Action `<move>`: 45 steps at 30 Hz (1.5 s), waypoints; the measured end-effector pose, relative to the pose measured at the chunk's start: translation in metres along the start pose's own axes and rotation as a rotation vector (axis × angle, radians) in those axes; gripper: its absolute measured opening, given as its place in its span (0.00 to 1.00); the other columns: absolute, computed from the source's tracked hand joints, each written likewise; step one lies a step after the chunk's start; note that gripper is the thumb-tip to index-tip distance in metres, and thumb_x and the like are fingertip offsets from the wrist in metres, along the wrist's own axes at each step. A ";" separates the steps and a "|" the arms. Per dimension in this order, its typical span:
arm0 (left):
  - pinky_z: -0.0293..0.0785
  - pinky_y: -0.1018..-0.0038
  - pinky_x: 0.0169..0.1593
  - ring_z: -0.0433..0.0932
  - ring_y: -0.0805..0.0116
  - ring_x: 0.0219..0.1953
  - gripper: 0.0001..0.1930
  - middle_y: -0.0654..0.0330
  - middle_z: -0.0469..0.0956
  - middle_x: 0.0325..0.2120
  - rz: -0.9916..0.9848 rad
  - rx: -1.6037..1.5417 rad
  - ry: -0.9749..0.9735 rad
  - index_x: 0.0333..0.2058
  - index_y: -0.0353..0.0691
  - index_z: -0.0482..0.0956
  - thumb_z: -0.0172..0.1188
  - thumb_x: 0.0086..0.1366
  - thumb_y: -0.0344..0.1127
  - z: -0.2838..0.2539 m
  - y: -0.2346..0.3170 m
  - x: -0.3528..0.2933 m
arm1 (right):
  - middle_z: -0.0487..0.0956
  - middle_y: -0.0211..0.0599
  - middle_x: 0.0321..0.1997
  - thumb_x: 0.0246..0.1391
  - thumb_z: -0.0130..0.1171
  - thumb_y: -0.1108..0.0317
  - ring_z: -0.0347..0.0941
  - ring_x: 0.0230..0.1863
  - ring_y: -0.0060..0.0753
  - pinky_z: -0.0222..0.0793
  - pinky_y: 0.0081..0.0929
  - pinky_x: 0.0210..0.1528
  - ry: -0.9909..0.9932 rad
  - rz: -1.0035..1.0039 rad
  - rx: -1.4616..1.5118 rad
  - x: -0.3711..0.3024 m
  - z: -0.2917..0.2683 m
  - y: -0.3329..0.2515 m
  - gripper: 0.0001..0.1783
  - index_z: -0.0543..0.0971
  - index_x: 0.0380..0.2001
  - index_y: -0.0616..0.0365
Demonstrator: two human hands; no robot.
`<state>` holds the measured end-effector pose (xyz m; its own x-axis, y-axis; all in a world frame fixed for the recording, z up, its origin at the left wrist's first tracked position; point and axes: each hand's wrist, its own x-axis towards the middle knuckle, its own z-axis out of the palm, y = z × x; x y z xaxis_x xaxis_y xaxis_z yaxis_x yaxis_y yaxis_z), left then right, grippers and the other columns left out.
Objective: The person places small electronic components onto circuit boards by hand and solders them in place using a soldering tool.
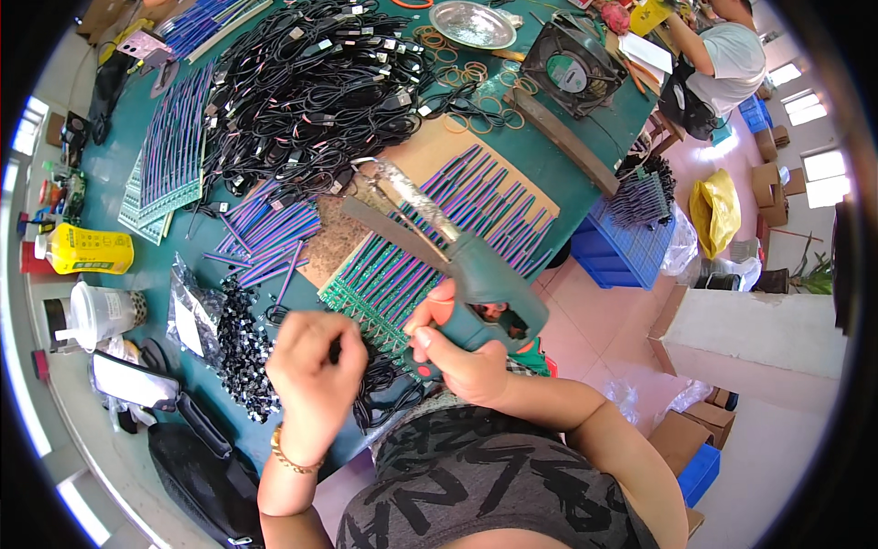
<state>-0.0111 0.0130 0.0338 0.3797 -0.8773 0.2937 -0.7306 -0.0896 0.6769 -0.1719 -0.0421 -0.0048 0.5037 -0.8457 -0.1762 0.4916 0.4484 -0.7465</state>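
While the desk (599, 133) fills the space ahead, the green board panel with purple strips (389, 274) lies just beyond both hands, strips running near-left to far-right. Green gun-shaped tool (498, 284) cuts across them from my view, barrel pointing forward-left. Right hand (468, 368) grips its handle, so it's nearer the tool; left hand (314, 364) beside panel's near-left end, fingers curled, can't tell if holding anything. Orange trigger (442, 303) beside right fingers.
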 end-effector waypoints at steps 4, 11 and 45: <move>0.68 0.75 0.24 0.72 0.70 0.18 0.02 0.58 0.75 0.23 -0.202 0.101 -0.046 0.24 0.36 0.81 0.65 0.50 0.24 0.003 -0.026 0.013 | 0.74 0.38 0.35 0.58 0.55 0.79 0.70 0.30 0.22 0.70 0.23 0.31 -0.168 0.149 -0.196 -0.003 -0.012 -0.021 0.21 0.63 0.53 0.54; 0.66 0.77 0.22 0.70 0.75 0.16 0.01 0.61 0.75 0.21 -0.259 0.025 -0.102 0.24 0.37 0.82 0.65 0.50 0.25 0.009 -0.037 0.015 | 0.73 0.29 0.28 0.55 0.57 0.77 0.69 0.27 0.19 0.67 0.21 0.29 -0.435 -0.077 -0.852 -0.029 -0.050 -0.026 0.16 0.70 0.47 0.58; 0.68 0.74 0.22 0.71 0.70 0.15 0.01 0.62 0.75 0.20 -0.296 0.071 -0.060 0.21 0.39 0.81 0.65 0.47 0.27 0.013 -0.041 0.014 | 0.80 0.37 0.30 0.44 0.63 0.75 0.77 0.28 0.38 0.74 0.29 0.32 -0.427 -0.270 -1.146 -0.033 -0.058 -0.024 0.13 0.78 0.37 0.61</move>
<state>0.0167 -0.0021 0.0012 0.5494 -0.8341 0.0488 -0.6318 -0.3765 0.6776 -0.2415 -0.0414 -0.0181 0.7782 -0.6141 0.1315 -0.1767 -0.4150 -0.8925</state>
